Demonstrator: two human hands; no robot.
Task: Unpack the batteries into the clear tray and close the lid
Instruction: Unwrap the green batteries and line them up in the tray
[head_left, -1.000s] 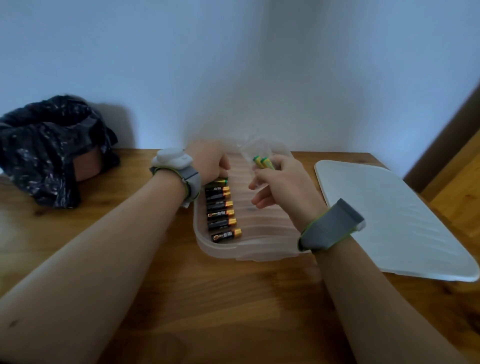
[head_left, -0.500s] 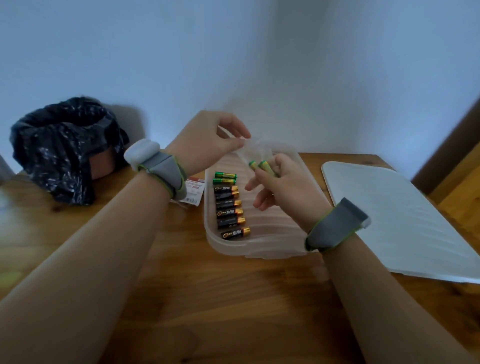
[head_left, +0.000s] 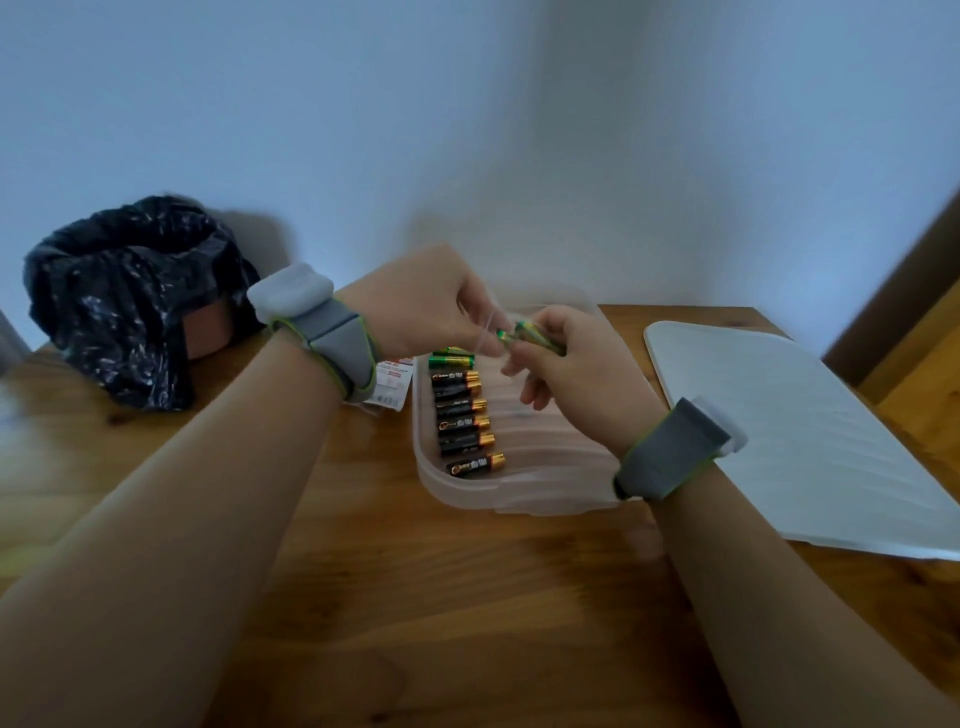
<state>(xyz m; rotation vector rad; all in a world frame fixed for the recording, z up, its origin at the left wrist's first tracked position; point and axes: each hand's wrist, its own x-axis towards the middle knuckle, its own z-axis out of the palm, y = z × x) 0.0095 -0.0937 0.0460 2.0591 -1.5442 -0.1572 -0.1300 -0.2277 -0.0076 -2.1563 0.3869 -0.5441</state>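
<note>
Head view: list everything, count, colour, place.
Gold-tipped cylindrical batteries: six, black, tray's left side
Green cylindrical batteries: two, green, row's far end
Held green batteries: two, green, right hand
Clear plastic tray: one, transparent, table centre
Flat white lid: one, white, right of tray
Clear film wrapper: one, transparent, left hand
Printed paper label: one, red/white, left of tray
Plastic bag: one, black, far left
Wooden table: one, brown
Left hand: pinches wrapper
Right hand: grips held batteries

1 head-worn view looks forward and down, close over the left hand (head_left: 426, 306) and right hand (head_left: 582, 374), toward the table (head_left: 467, 597)
</note>
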